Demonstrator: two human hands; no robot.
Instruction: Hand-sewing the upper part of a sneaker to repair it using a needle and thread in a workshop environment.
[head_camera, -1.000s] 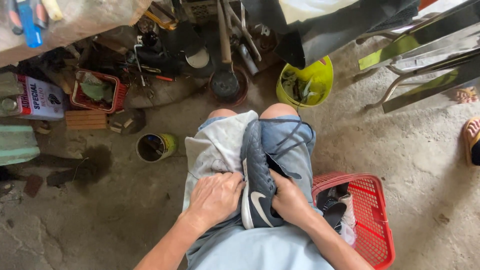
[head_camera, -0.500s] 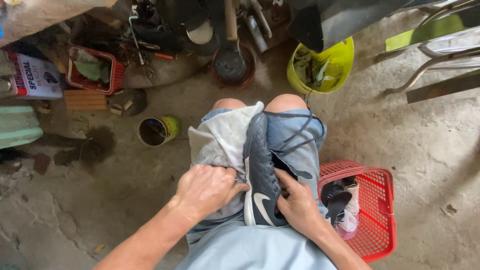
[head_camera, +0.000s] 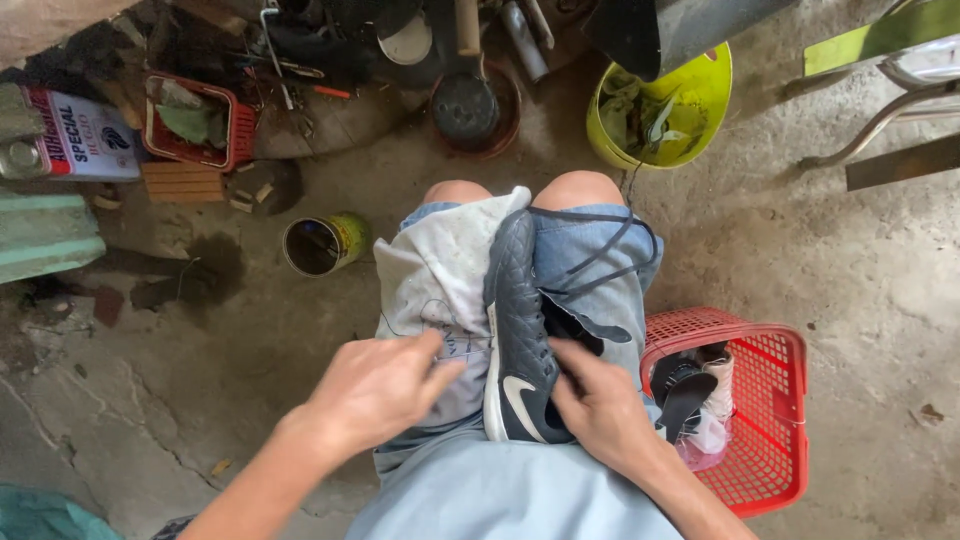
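Your left hand (head_camera: 385, 390) has slid back off the shoe's side since half a second ago and now lies flat and open on the pale grey cloth (head_camera: 435, 285) spread over your left thigh, fingers loosely spread, fingertips near the shoe's sole edge; it grips nothing. Your right hand (head_camera: 600, 405) has stayed on the dark navy shoe (head_camera: 520, 330), fingers curled over the heel and the open collar, pinning the shoe against your lap.

The shoe lies lengthwise between your thighs, toe pointing toward your knees, sole edge toward the cloth. Its dark laces (head_camera: 610, 250) hang loose in loops across your right thigh on the blue denim shorts (head_camera: 590, 290).

Beside your right hip on the concrete floor (head_camera: 820, 260) stands a red plastic basket (head_camera: 770, 400) holding dark and pinkish items. Beyond your knees sits a yellow-green bucket (head_camera: 700, 95) with leaves inside, and a round dark pan (head_camera: 465, 100). Off your left knee is an open tin can (head_camera: 320, 243), and farther left a small red crate (head_camera: 195, 120).
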